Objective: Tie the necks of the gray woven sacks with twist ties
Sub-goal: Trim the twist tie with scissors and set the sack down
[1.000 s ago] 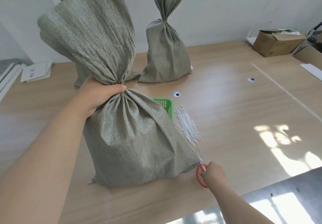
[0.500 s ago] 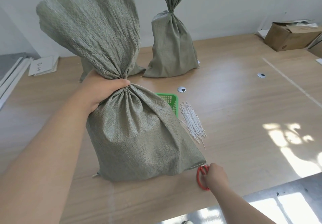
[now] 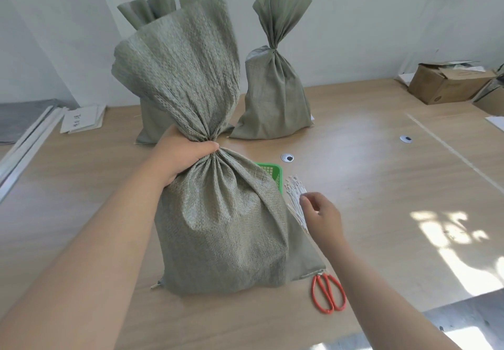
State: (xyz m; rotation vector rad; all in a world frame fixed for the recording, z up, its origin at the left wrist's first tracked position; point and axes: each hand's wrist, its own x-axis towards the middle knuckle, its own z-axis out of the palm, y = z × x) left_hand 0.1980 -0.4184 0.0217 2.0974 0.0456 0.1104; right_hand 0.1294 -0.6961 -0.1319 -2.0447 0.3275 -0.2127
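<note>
Left hand (image 3: 185,156) clenches the gathered neck of the gray woven sack (image 3: 218,227); right hand (image 3: 321,213), fingers loosely open, hovers beside the bundle of white twist ties (image 3: 293,197), whose long axis runs away from the person

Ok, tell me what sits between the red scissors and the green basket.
In the head view, the right hand hovers over the white twist ties there, between the scissors and basket, beside the near sack's right edge.
</note>
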